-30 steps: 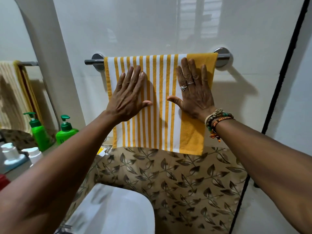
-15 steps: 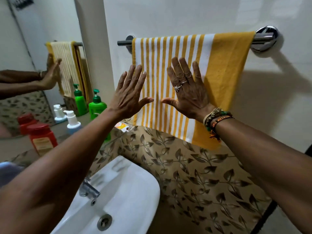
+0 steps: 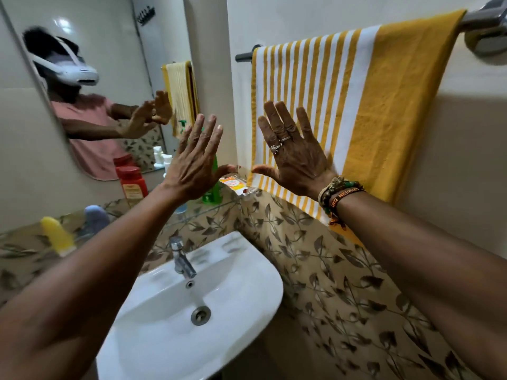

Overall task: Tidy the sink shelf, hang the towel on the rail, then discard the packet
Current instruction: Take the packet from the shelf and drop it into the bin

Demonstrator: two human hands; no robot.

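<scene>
Towel [image 3: 356, 111] draped over the rail [image 3: 478, 21] at 1 o'clock, striped part toward the wall corner and plain yellow part toward the bracket. The drape looks even, so that step reads as done.

Both hands are palm-forward. The left hand [image 3: 192, 165] is at centre, its fingers straight, spread and holding nothing, in front of the green pump bottle [image 3: 213, 193]. The right hand [image 3: 293, 157] is at its 3 o'clock, its fingers likewise apart and empty, over the towel's stripes; contact with the cloth is not determinable.

The packet [image 3: 236, 185] lies on the sink shelf [image 3: 197, 211] between the two thumbs, just below the towel's lower corner and beside the green bottle. The probable step in hand is discarding it. Good practice would be a thumb-and-forefinger pinch on its free edge and a straight lift, so that the neighbouring bottle is not knocked. The film looks light and crumpled.

Containers:
- The red bottle [image 3: 131, 185] at 9 o'clock and the blurred yellow bottle [image 3: 56, 237] at 8 o'clock are opaque, so their fill is unreadable.
- Whether the packet holds anything cannot be told.
- The sink [image 3: 263, 272] at 6 o'clock shows its tap [image 3: 182, 259] and drain [image 3: 200, 315].
</scene>
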